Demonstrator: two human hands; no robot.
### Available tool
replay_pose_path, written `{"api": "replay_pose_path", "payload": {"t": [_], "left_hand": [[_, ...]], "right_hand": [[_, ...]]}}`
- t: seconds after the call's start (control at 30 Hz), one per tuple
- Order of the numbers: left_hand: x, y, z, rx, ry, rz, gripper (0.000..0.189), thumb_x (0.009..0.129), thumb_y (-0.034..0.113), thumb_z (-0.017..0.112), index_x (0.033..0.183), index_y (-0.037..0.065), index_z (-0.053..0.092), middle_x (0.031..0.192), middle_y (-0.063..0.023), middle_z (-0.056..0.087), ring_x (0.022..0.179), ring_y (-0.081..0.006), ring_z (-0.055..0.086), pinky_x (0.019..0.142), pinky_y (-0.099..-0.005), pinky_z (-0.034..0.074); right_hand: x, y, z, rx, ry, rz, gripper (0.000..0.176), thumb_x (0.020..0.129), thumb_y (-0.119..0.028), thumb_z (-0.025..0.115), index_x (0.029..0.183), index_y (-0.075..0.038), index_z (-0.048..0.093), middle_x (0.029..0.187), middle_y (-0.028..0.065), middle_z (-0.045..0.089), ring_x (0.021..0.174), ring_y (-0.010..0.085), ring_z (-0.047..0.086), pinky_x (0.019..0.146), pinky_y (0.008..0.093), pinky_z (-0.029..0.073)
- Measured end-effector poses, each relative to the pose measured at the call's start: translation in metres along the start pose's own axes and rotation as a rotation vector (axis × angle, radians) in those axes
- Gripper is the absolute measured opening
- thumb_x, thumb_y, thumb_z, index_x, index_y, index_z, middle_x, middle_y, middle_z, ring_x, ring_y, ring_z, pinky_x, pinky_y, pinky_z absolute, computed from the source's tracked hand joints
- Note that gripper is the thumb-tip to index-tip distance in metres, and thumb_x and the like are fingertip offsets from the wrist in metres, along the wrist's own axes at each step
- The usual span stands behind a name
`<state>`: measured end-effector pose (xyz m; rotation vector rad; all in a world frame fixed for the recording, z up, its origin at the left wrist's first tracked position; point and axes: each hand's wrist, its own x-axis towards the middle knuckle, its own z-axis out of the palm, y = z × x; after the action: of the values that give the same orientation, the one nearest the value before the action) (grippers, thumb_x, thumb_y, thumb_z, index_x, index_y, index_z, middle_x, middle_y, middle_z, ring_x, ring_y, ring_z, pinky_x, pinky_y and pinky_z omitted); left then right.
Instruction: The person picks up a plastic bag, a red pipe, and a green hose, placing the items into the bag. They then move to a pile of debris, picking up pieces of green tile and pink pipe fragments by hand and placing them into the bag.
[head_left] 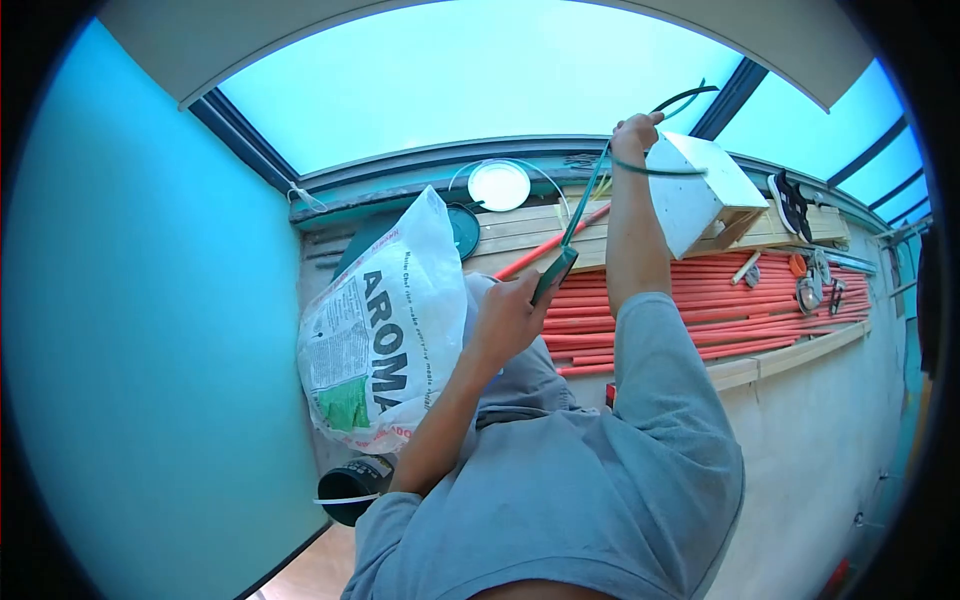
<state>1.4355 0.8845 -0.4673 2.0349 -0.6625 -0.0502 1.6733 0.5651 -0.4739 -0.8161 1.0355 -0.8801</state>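
Observation:
My left hand [508, 315] is closed around a dark green flat object [556, 274] whose exact kind I cannot make out. A thin green strip [588, 195] rises from this object to my raised right hand [636, 134]. The fingers of my right hand are closed on the strip. Past that fist a dark end sticks out to the right, and a green loop [655, 172] crosses in front of my forearm. A white sack [385, 320] printed "AROMA" stands to the left of my left hand.
Many red pipes [690, 300] lie beside wooden planks [520, 235]. A white box [685, 190] and dark shoes [790, 205] sit on the right. Behind the sack is a white round lid [499, 186]. A black bucket [345, 490] stands at lower left.

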Motion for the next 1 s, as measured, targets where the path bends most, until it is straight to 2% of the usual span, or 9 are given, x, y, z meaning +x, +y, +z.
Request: {"api": "replay_pose_path", "payload": {"t": [0.1, 0.13, 0.17, 0.2, 0.27, 0.47, 0.63, 0.67, 1.0], "left_hand": [[-0.017, 0.01, -0.002, 0.033, -0.126, 0.038, 0.025, 0.088, 0.022, 0.063, 0.081, 0.0, 0.056, 0.065, -0.0226, 0.057, 0.062, -0.0415, 0.058, 0.053, -0.0466, 0.042], [-0.04, 0.013, -0.014, 0.088, -0.245, 0.093, 0.025, 0.087, 0.023, 0.065, 0.084, -0.001, 0.06, 0.07, -0.0242, 0.059, 0.064, -0.0405, 0.059, 0.055, -0.0439, 0.043], [-0.058, 0.018, -0.027, 0.073, -0.035, 0.221, 0.026, 0.087, 0.024, 0.064, 0.083, -0.001, 0.059, 0.066, -0.0232, 0.057, 0.06, -0.0405, 0.058, 0.053, -0.0436, 0.043], [-0.063, 0.018, -0.039, 0.055, 0.184, 0.351, 0.027, 0.088, 0.025, 0.064, 0.081, 0.0, 0.058, 0.061, -0.0221, 0.056, 0.056, -0.0406, 0.056, 0.051, -0.0433, 0.042], [-0.074, -0.018, -0.032, 0.023, 0.167, -0.251, 0.032, 0.088, 0.027, 0.065, 0.075, 0.0, 0.054, 0.058, -0.0211, 0.052, 0.052, -0.0398, 0.054, 0.048, -0.0421, 0.039], [0.03, -0.008, -0.035, 0.044, 0.307, 0.018, 0.035, 0.09, 0.028, 0.062, 0.078, -0.002, 0.049, 0.058, -0.0207, 0.055, 0.057, -0.0427, 0.057, 0.05, -0.0439, 0.04], [0.086, -0.071, -0.016, 0.064, 0.108, -0.123, 0.059, 0.087, 0.041, 0.065, 0.12, -0.004, 0.044, 0.099, -0.0274, 0.062, 0.094, -0.0408, 0.062, 0.078, -0.0457, 0.048], [0.089, -0.092, -0.011, 0.227, 0.003, -0.117, 0.082, 0.085, 0.05, 0.064, 0.139, -0.002, 0.03, 0.127, -0.0287, 0.05, 0.116, -0.0409, 0.051, 0.096, -0.0459, 0.043], [0.061, -0.128, 0.016, 0.671, -0.43, -0.462, 0.079, 0.075, 0.033, 0.07, 0.139, 0.009, 0.032, 0.129, -0.0236, 0.046, 0.111, -0.0437, 0.056, 0.092, -0.0515, 0.047]], "right_hand": [[0.087, 0.034, 0.0, -0.507, 0.35, -0.25, 0.08, 0.097, -0.056, 0.027, 0.106, 0.018, 0.055, 0.1, 0.0302, 0.064, 0.096, 0.0383, 0.064, 0.082, 0.0457, 0.054], [0.143, 0.022, -0.011, -0.424, 0.429, -0.236, 0.082, 0.097, -0.059, 0.026, 0.099, 0.016, 0.061, 0.095, 0.0282, 0.066, 0.093, 0.0376, 0.066, 0.082, 0.0478, 0.054], [0.179, -0.011, -0.034, -0.099, 0.255, -0.071, 0.081, 0.096, -0.06, 0.029, 0.095, 0.014, 0.062, 0.09, 0.0242, 0.068, 0.086, 0.0364, 0.068, 0.075, 0.0474, 0.057], [0.144, -0.054, -0.039, -0.092, 0.188, -0.284, 0.072, 0.098, -0.053, 0.029, 0.09, 0.009, 0.064, 0.086, 0.0201, 0.069, 0.079, 0.0343, 0.069, 0.069, 0.0445, 0.058], [0.116, -0.103, -0.047, -0.031, 0.058, -0.45, 0.065, 0.099, -0.05, 0.031, 0.082, 0.005, 0.063, 0.074, 0.0166, 0.064, 0.067, 0.0301, 0.06, 0.06, 0.0424, 0.05], [0.084, -0.099, -0.037, -0.255, -0.014, -0.732, 0.071, 0.1, -0.049, 0.031, 0.06, 0.004, 0.057, 0.051, 0.0145, 0.052, 0.049, 0.0285, 0.047, 0.054, 0.045, 0.038], [0.066, -0.031, -0.075, -0.485, -0.046, -0.769, 0.076, 0.098, -0.057, 0.03, 0.063, 0.004, 0.059, 0.062, 0.02, 0.061, 0.062, 0.0405, 0.056, 0.063, 0.0501, 0.041], [0.066, -0.015, -0.082, -0.481, -0.028, -0.775, 0.075, 0.098, -0.057, 0.031, 0.065, 0.004, 0.059, 0.064, 0.0206, 0.061, 0.065, 0.0414, 0.058, 0.064, 0.0504, 0.041], [0.022, 0.069, -0.094, -0.421, 0.072, -0.675, 0.059, 0.098, -0.049, 0.039, 0.084, 0.004, 0.062, 0.084, 0.024, 0.066, 0.082, 0.0416, 0.061, 0.074, 0.0485, 0.045]]}}
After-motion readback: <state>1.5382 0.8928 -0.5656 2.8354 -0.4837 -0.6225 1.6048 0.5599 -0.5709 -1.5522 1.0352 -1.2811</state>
